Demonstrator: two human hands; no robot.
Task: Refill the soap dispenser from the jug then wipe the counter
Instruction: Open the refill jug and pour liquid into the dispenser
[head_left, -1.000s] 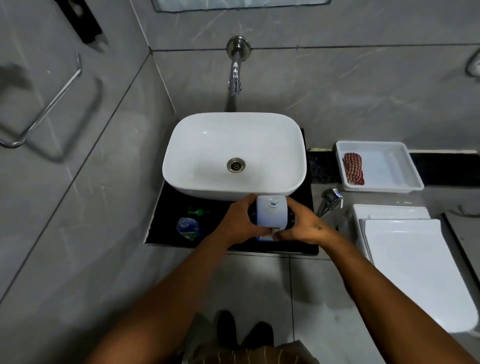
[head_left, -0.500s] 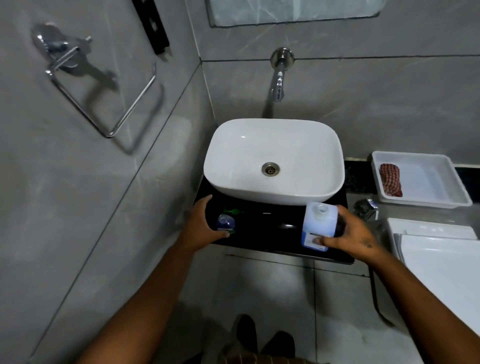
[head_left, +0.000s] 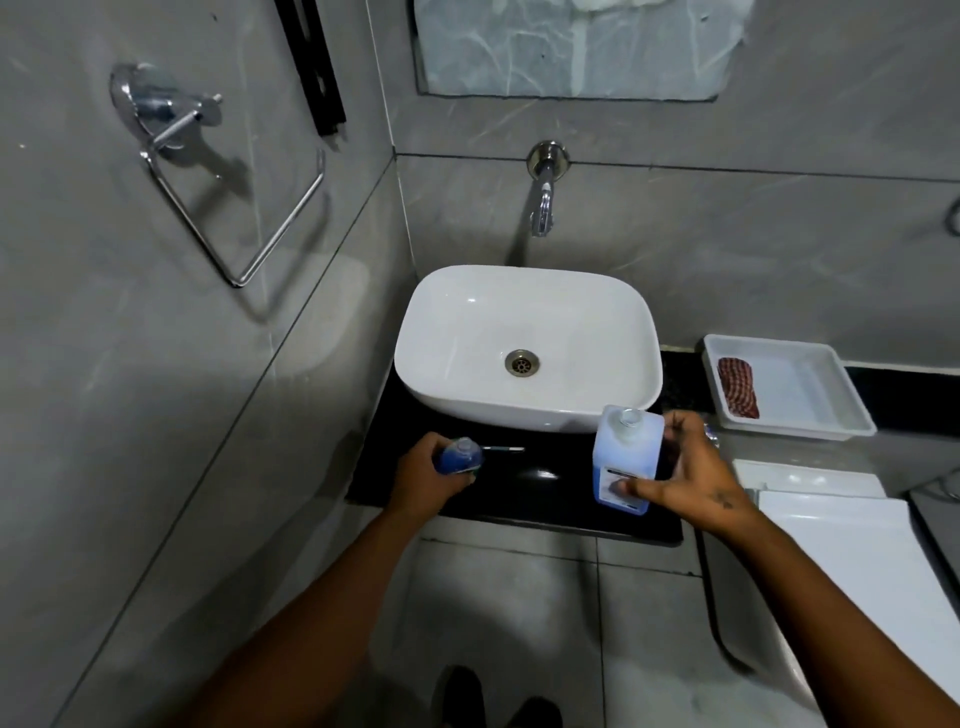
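A pale blue square jug (head_left: 626, 457) with its neck uncapped stands at the right front of the black counter (head_left: 530, 493). My right hand (head_left: 685, 475) grips it around the side and lower label. On the counter's left sits a small soap dispenser bottle (head_left: 460, 454) of dark blue liquid, its top off, and my left hand (head_left: 428, 475) is wrapped around it. A thin white and green pump tube (head_left: 501, 448) lies on the counter just right of the bottle.
A white basin (head_left: 524, 343) stands on the counter under a wall tap (head_left: 543, 202). A white tray (head_left: 815, 395) holding a red checked cloth (head_left: 737, 387) sits at the right. A white toilet lid (head_left: 852, 551) lies at the lower right. A chrome towel ring (head_left: 244, 223) hangs on the left wall.
My left hand left the jug, moved left across the counter and closed around the soap dispenser bottle. My right hand kept hold of the jug. The camera view swung left and up.
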